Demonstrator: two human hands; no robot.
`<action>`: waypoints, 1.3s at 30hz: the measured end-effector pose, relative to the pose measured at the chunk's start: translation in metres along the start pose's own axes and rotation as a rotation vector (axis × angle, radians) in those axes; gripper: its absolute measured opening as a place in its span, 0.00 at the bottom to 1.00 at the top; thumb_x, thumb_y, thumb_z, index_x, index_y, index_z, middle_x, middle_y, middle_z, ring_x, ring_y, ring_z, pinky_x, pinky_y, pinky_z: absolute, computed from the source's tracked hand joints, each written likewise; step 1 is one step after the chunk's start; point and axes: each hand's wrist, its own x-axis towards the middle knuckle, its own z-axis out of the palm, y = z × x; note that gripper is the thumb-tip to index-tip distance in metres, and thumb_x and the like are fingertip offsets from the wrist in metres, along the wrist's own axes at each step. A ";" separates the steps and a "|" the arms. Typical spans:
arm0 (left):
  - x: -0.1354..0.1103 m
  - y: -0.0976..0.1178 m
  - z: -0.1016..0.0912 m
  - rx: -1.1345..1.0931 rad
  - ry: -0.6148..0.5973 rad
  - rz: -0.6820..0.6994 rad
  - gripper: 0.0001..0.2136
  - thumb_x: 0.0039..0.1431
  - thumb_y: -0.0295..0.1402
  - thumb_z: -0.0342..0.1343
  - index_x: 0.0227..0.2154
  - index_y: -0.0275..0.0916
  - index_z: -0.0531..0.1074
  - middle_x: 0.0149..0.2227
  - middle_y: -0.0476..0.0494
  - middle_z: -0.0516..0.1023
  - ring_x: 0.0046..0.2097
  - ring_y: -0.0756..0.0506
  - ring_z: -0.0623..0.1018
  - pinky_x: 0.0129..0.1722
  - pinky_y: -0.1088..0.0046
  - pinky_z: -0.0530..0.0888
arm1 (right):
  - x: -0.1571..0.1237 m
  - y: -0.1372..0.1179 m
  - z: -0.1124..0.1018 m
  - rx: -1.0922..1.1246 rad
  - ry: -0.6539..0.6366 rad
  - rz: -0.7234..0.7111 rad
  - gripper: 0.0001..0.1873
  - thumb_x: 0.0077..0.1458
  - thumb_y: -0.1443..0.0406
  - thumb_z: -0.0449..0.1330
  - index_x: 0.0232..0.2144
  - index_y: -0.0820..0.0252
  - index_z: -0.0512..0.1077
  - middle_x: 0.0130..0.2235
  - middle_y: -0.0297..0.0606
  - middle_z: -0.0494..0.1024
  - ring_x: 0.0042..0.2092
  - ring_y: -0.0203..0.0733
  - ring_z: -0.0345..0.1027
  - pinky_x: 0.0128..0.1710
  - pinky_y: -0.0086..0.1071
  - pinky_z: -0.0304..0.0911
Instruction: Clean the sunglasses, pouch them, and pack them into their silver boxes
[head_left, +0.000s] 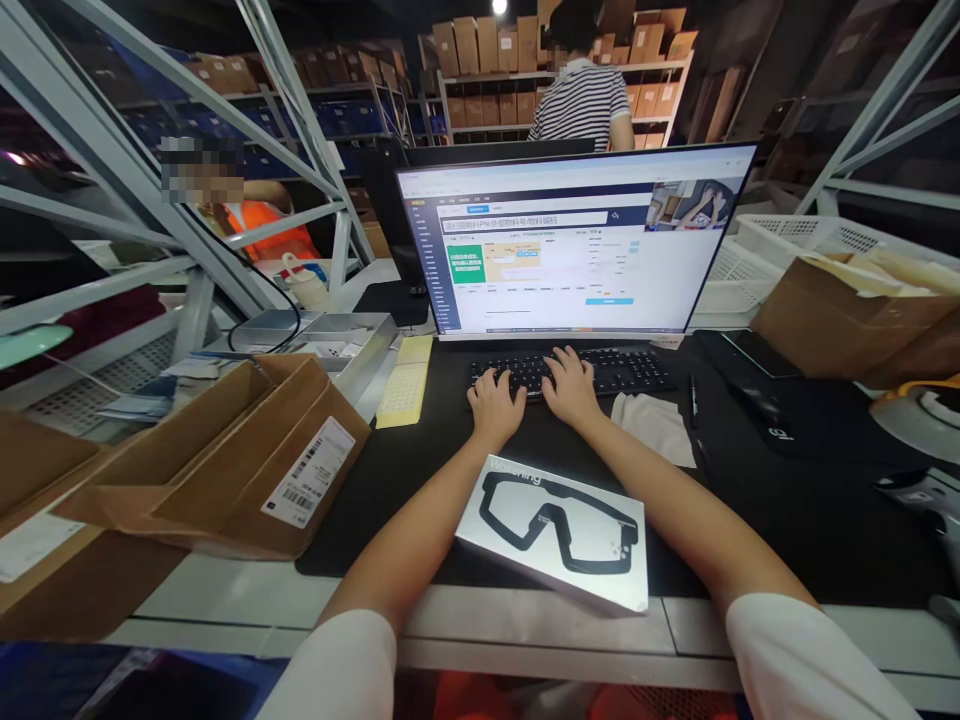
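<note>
Both of my hands rest on a black keyboard (622, 372) below a lit monitor (555, 240). My left hand (495, 405) lies over its left end, fingers spread and holding nothing. Close beside it, my right hand (571, 385) has its fingers apart over the keys, also with nothing in it. Between my forearms a white box (555, 535) printed with a dark pair of goggles lies slightly turned at the front of the desk mat. A crumpled white cloth (654, 425) is just right of my right wrist.
Open cardboard boxes (255, 450) crowd the left, near a yellow sheet pad (405, 385) and a grey tray (349, 345). At right are a pen (694, 400), a mouse (754, 400), a handheld scanner (919, 495) and another carton (855, 310). Two other people are beyond the desk.
</note>
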 end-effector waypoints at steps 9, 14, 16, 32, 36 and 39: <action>0.002 -0.003 0.004 -0.015 -0.025 0.011 0.23 0.67 0.45 0.50 0.60 0.40 0.71 0.64 0.32 0.68 0.65 0.33 0.66 0.64 0.51 0.63 | 0.004 0.026 0.004 -0.115 0.016 0.306 0.35 0.68 0.51 0.46 0.65 0.73 0.63 0.60 0.64 0.71 0.68 0.71 0.50 0.59 0.63 0.49; 0.002 -0.003 0.004 -0.016 -0.032 0.007 0.24 0.67 0.45 0.50 0.60 0.40 0.70 0.64 0.32 0.67 0.66 0.34 0.65 0.65 0.51 0.63 | 0.005 0.028 0.006 -0.093 0.040 0.301 0.35 0.68 0.52 0.45 0.65 0.72 0.64 0.61 0.63 0.71 0.69 0.70 0.49 0.59 0.63 0.49; 0.002 -0.004 0.004 -0.017 -0.035 0.006 0.24 0.66 0.45 0.51 0.60 0.40 0.70 0.65 0.32 0.67 0.66 0.34 0.65 0.65 0.51 0.62 | 0.005 0.028 0.005 -0.074 0.045 0.307 0.34 0.68 0.52 0.45 0.64 0.72 0.64 0.60 0.64 0.71 0.68 0.71 0.50 0.59 0.64 0.49; 0.003 -0.003 0.004 -0.017 -0.045 0.008 0.23 0.66 0.45 0.50 0.60 0.41 0.70 0.64 0.33 0.67 0.65 0.33 0.66 0.64 0.51 0.63 | 0.003 0.022 0.001 -0.134 0.081 0.248 0.34 0.68 0.51 0.46 0.64 0.73 0.65 0.61 0.65 0.69 0.69 0.72 0.48 0.60 0.63 0.46; 0.004 -0.003 0.005 -0.022 -0.037 0.012 0.23 0.66 0.45 0.51 0.60 0.40 0.70 0.64 0.32 0.68 0.65 0.33 0.66 0.64 0.51 0.63 | 0.004 0.024 -0.002 -0.096 0.036 0.206 0.35 0.69 0.51 0.45 0.65 0.72 0.64 0.57 0.63 0.74 0.67 0.69 0.53 0.60 0.61 0.48; 0.003 -0.003 0.005 -0.021 -0.030 0.014 0.23 0.67 0.44 0.51 0.60 0.40 0.71 0.64 0.32 0.68 0.65 0.33 0.66 0.63 0.51 0.64 | 0.001 0.009 -0.005 -0.027 -0.063 -0.046 0.29 0.70 0.53 0.47 0.62 0.65 0.69 0.60 0.56 0.72 0.68 0.60 0.53 0.61 0.53 0.51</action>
